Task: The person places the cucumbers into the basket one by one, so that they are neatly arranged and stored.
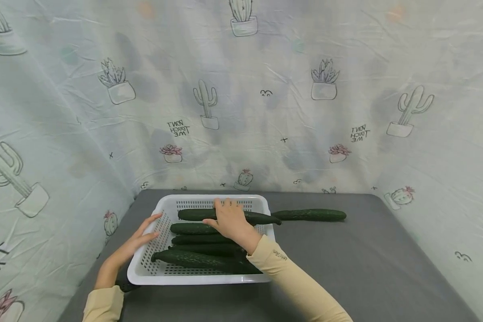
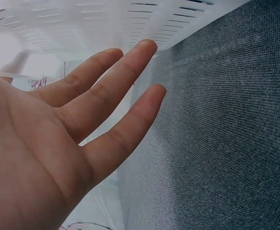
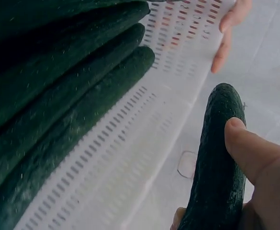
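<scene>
My right hand (image 1: pixel 232 220) grips a long dark green cucumber (image 1: pixel 197 214) over the far side of a white perforated basket (image 1: pixel 197 280). The thumb (image 3: pixel 254 148) lies along the cucumber's skin, and fingertips show on its other side. At the basket's left rim is my left hand (image 1: pixel 130 246), its thumb and a finger reaching over the edge. Its other fingers (image 2: pixel 116 96) are spread and nearly straight beside the outer wall. Several cucumbers (image 1: pixel 193 259) lie side by side inside the basket.
Another cucumber (image 1: pixel 314 215) rests on the grey tabletop (image 1: pixel 346 264), right of the basket. A dark object (image 1: pixel 126 286) shows partly near the basket's front left corner. Cactus-print cloth (image 1: pixel 241 112) hangs behind the table and on both sides.
</scene>
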Tool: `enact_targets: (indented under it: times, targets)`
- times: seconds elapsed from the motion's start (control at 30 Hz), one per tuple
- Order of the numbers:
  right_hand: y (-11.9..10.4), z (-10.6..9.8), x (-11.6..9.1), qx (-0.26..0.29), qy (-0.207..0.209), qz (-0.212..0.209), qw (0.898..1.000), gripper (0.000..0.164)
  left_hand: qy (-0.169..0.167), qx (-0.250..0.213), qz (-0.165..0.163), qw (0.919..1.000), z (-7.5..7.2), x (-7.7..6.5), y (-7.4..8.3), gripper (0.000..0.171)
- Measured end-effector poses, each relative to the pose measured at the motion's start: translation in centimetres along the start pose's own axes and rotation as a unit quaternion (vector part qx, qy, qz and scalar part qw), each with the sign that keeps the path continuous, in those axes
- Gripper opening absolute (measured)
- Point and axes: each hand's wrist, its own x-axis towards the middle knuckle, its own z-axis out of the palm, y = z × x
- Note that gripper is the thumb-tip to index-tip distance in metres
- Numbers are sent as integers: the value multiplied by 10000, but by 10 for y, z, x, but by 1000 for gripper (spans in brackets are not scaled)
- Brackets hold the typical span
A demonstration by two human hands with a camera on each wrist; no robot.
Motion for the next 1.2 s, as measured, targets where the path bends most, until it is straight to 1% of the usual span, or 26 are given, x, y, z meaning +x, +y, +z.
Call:
enact_targets:
  times: [0.1, 0.17, 0.37, 0.47, 0.57, 0.7, 0.77, 0.87, 1.0, 1.2]
  targets:
    - [-8, 4, 4, -60, 21, 18, 10000, 52, 1, -4, 3, 10000, 0, 0, 0, 58]
    - [-13, 7, 6, -109, -49, 63, 9999, 52, 12, 1, 14, 10000, 0, 0, 0, 59]
    - [-24, 20, 12, -426, -447, 217, 9979, 58, -42, -62, -34, 10000, 0, 1, 3, 58]
    - [-28, 26, 16, -430, -628, 293, 9967, 56, -45, -34, 10, 10000, -1, 1, 5, 59]
    - [-32, 31, 19, -395, -782, 335, 9956, 60, -29, -7, 35, 10000, -1, 2, 6, 59]
    - [-36, 40, 23, -452, -961, 347, 9937, 64, -48, -21, -65, 10000, 0, 2, 5, 59]
    - [-38, 43, 23, -488, -989, 331, 9934, 62, -54, -33, -111, 9999, 1, 2, 5, 59]
    - [-39, 49, 24, -454, -1043, 314, 9930, 58, -34, -17, -133, 9999, 1, 1, 5, 59]
    - [-40, 52, 23, -249, -1133, 274, 9929, 51, -33, -20, -142, 9999, 1, 0, 5, 59]
    - [-38, 56, 25, 29, -1319, 219, 9910, 47, -38, -31, -141, 9999, 1, 0, 6, 59]
